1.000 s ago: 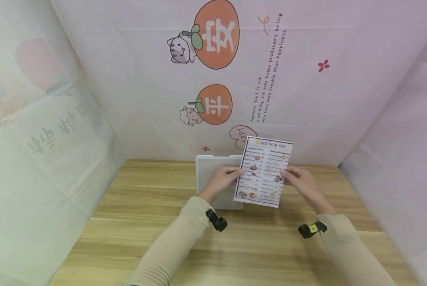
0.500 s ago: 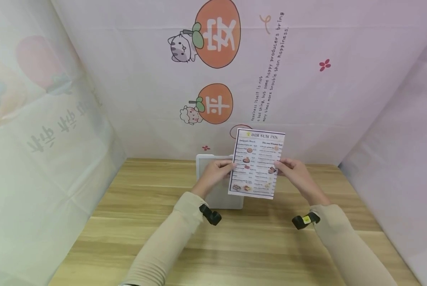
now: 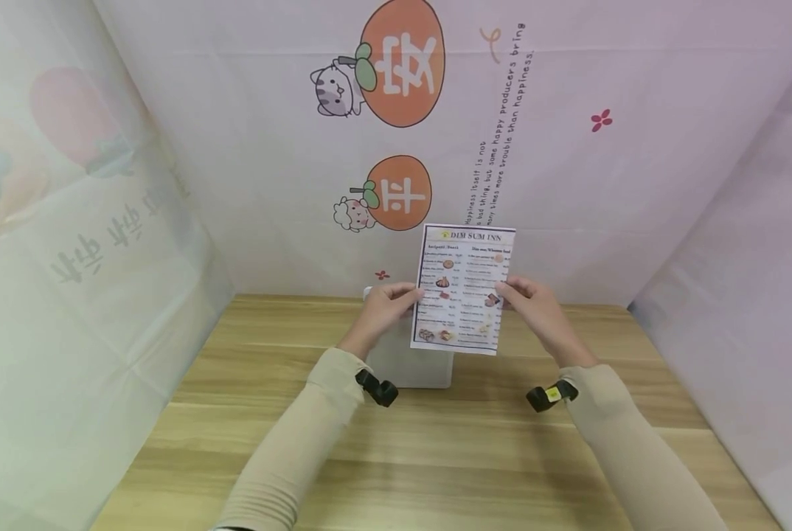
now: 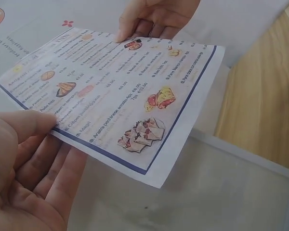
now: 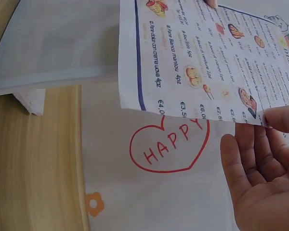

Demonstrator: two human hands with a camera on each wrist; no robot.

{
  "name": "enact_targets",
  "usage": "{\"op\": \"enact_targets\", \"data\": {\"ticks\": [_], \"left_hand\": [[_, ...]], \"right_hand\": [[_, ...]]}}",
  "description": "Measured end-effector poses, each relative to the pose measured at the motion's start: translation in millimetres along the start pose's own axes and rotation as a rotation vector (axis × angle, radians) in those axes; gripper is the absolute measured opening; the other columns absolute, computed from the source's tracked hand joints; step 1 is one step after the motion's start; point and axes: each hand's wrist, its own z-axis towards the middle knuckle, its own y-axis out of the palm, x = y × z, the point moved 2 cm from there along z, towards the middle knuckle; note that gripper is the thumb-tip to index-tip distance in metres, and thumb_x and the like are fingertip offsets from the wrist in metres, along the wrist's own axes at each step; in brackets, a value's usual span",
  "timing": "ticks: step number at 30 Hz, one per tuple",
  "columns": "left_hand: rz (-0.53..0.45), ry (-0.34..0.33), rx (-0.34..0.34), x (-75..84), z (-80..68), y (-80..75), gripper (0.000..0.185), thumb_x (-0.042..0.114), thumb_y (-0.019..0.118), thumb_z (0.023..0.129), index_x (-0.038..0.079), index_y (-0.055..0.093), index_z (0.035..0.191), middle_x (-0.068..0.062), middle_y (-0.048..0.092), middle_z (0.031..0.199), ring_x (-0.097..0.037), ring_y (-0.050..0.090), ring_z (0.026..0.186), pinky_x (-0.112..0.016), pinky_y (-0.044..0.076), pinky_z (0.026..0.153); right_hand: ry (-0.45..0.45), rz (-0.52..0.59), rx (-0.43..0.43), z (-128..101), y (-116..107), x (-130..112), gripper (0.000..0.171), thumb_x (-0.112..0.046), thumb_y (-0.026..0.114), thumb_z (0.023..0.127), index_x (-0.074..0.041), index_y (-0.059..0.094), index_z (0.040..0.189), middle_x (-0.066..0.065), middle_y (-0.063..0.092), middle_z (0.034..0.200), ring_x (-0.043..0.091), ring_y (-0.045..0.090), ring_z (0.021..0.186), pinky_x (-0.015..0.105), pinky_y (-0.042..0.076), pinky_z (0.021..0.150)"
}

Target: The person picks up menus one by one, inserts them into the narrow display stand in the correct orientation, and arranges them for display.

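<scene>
A printed paper menu [image 3: 462, 287] headed "DIM SUM INN" is held up between both hands, its text facing the head camera. My left hand [image 3: 386, 313] pinches its left edge; in the left wrist view the thumb lies on the front and the curled fingers [image 4: 53, 168] sit behind. On the right edge, my right hand [image 3: 535, 306] pinches it the same way, with thumb [image 5: 282, 119] on the print. Behind the sheet stands a grey-white framed panel [image 3: 412, 369], upright on the table, its upper part mostly covered by the menu and left hand.
The wood-grain table [image 3: 469, 457] reaches back to a pink-white printed cloth wall [image 3: 290, 243]. Cloth walls also stand at left and right. A small white support [image 5: 31, 100] shows at the panel's back in the right wrist view.
Both hands have carried the menu up and to the left, so it now overlaps more of the panel's upper part. The panel has stayed in place.
</scene>
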Motion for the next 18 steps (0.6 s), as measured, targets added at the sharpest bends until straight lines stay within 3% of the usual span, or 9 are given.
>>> {"op": "enact_targets", "data": {"ticks": [9,18], "left_hand": [[0.004,0.043,0.035,15.6,2.1,-17.1,0.032,0.033,0.065,0.100,0.009,0.072,0.120,-0.004,0.071,0.111,-0.020,0.068,0.101,-0.031,0.055,0.090],[-0.003,0.061,0.058,20.4,4.7,-31.0,0.029,0.029,0.067,0.098,0.010,0.071,0.120,-0.004,0.071,0.112,-0.021,0.067,0.103,-0.030,0.056,0.089]], "right_hand": [[-0.034,0.029,0.058,11.2,7.3,-16.4,0.056,-0.056,0.061,0.096,-0.009,0.063,0.127,0.009,0.067,0.121,0.027,0.063,0.111,0.057,0.033,0.110],[-0.044,0.061,0.116,19.7,12.8,-28.6,0.055,-0.057,0.070,0.089,-0.011,0.067,0.120,0.005,0.071,0.113,0.024,0.067,0.103,0.055,0.036,0.108]]}}
